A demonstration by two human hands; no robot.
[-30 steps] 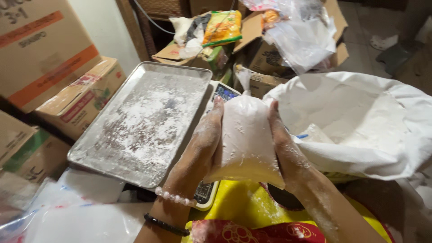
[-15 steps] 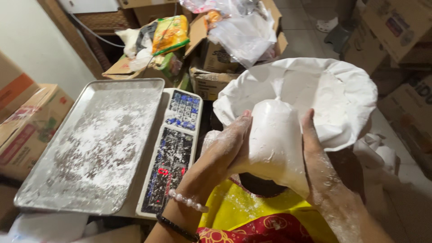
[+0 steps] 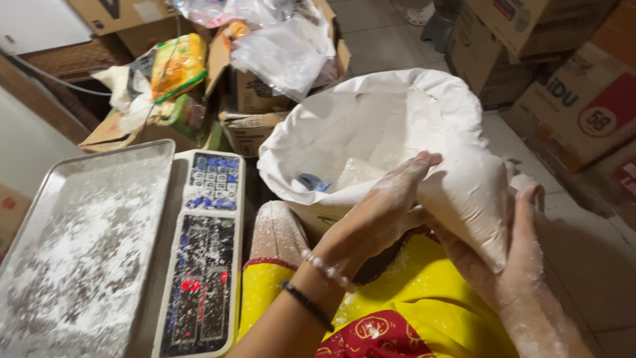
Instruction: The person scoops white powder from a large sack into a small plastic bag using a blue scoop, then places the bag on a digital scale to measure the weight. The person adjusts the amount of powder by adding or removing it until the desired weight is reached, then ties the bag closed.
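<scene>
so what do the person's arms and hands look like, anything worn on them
Both forearms are bare, with no sleeves in view. The left hand and its fingers are dusted with white powder, and that wrist carries a white bead bracelet and a thin black band. The right hand and forearm are coated more heavily in powder, with nothing worn.

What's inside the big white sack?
The big white sack holds white powder and a blue scoop. The filled bag in both hands hides its right side.
</scene>
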